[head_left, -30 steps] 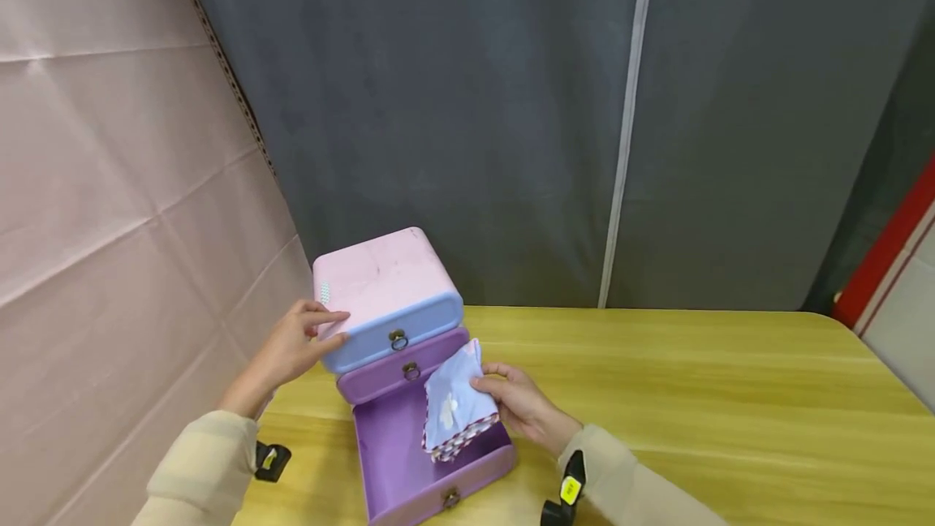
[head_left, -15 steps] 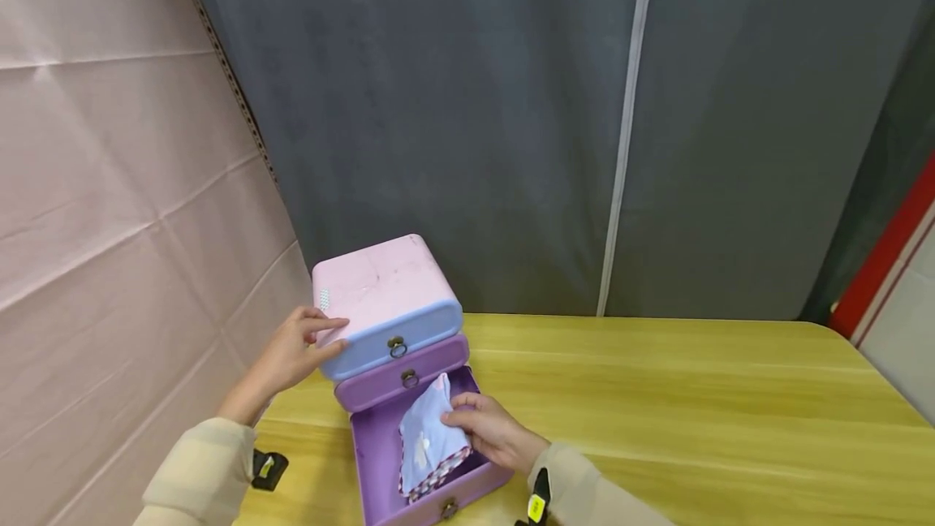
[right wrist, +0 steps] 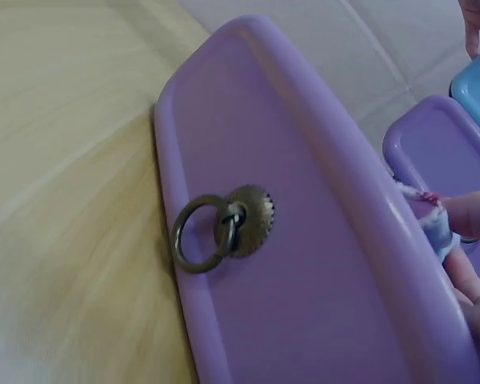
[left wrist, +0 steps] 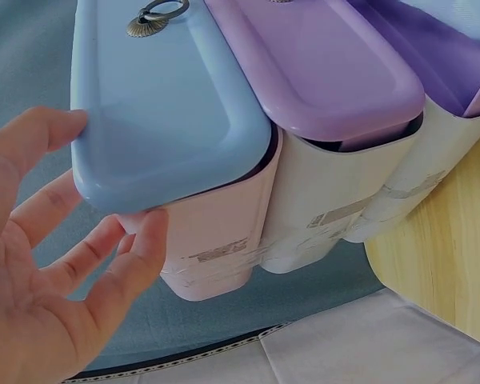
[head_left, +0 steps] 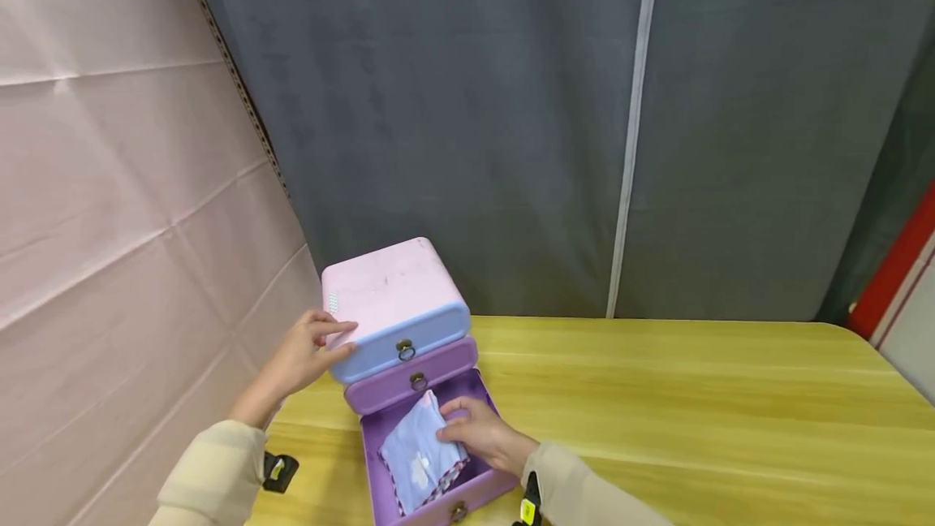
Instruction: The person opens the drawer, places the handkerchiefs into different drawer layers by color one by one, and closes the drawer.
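A chest of three stacked drawers stands on the table. It has a pink top (head_left: 387,286), a blue upper drawer (head_left: 431,327), a purple middle drawer (head_left: 445,362) and a purple bottom drawer (head_left: 482,489), which is pulled out. My left hand (head_left: 303,355) rests on the chest's upper left corner, its spread fingers (left wrist: 148,244) touching the pink casing and the blue front's edge. Inside the bottom drawer lies a folded light blue cloth (head_left: 420,449) with a white motif and checked trim. My right hand (head_left: 482,433) pinches the cloth's right edge between thumb and fingers.
A wooden table (head_left: 694,404) extends to the right of the chest. Dark grey curtain (head_left: 467,104) hangs behind it, and a pale pink fabric wall (head_left: 131,185) runs along the left. Brass ring pulls, such as the bottom drawer's (right wrist: 200,232), stick out in front.
The right hand has lowered the cloth leftward and down into the open bottom drawer, where it now lies flatter. The left hand keeps its place on the chest's corner.
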Motion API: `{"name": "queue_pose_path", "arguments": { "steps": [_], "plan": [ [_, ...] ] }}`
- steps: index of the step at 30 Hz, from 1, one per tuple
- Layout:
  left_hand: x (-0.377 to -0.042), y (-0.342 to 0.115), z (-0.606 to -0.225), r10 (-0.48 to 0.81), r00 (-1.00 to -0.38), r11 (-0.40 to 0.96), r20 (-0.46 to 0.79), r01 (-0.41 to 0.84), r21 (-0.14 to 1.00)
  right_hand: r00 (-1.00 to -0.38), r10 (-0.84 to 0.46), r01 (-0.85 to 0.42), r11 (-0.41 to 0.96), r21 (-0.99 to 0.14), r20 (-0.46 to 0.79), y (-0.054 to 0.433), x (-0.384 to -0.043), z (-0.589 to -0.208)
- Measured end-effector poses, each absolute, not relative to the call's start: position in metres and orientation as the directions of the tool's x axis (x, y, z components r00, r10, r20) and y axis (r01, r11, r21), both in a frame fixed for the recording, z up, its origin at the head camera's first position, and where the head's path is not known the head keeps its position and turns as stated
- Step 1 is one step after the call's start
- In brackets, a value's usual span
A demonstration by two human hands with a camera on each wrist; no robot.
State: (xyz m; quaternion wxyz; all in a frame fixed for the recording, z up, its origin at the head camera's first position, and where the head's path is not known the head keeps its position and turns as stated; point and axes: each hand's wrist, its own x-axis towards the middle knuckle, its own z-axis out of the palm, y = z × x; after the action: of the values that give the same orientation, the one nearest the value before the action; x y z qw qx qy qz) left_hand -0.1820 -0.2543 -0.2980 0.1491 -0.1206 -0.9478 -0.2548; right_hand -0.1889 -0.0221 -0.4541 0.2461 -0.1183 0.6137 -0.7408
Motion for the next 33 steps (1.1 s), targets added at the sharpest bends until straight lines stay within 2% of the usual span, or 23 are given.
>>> {"name": "queue_pose_path", "arguments": {
  "steps": [5,9,12,18,25,33],
  "plan": [
    [-0.182,-0.254,-0.298,0.16,-0.92,0.842,0.357,0.316,0.437,-0.877,-0.477,0.077,-0.037,-0.996,-0.05,-0.014,-0.186,-0.45],
    [-0.184,-0.253,-0.298,0.164,-0.915,0.845,0.367,0.322,0.426,-0.884,-0.467,-0.064,0.093,-0.994,0.013,-0.006,-0.185,-0.442],
    [-0.184,-0.253,-0.297,0.159,-0.919,0.851,0.36,0.312,0.422,-0.878,-0.474,-0.169,0.183,-0.968,0.064,0.001,-0.184,-0.436],
    [-0.182,-0.253,-0.299,0.146,-0.931,0.852,0.334,0.291,0.436,-0.847,-0.504,-0.326,0.243,-0.914,0.169,0.01,-0.181,-0.435],
    [-0.182,-0.256,-0.3,0.15,-0.93,0.855,0.335,0.292,0.429,-0.846,-0.492,-0.353,0.228,-0.907,0.205,0.018,-0.178,-0.435],
    [-0.182,-0.255,-0.299,0.156,-0.93,0.853,0.333,0.297,0.429,-0.836,-0.506,-0.298,0.1,-0.949,0.21,0.027,-0.162,-0.43]
  ]
}}
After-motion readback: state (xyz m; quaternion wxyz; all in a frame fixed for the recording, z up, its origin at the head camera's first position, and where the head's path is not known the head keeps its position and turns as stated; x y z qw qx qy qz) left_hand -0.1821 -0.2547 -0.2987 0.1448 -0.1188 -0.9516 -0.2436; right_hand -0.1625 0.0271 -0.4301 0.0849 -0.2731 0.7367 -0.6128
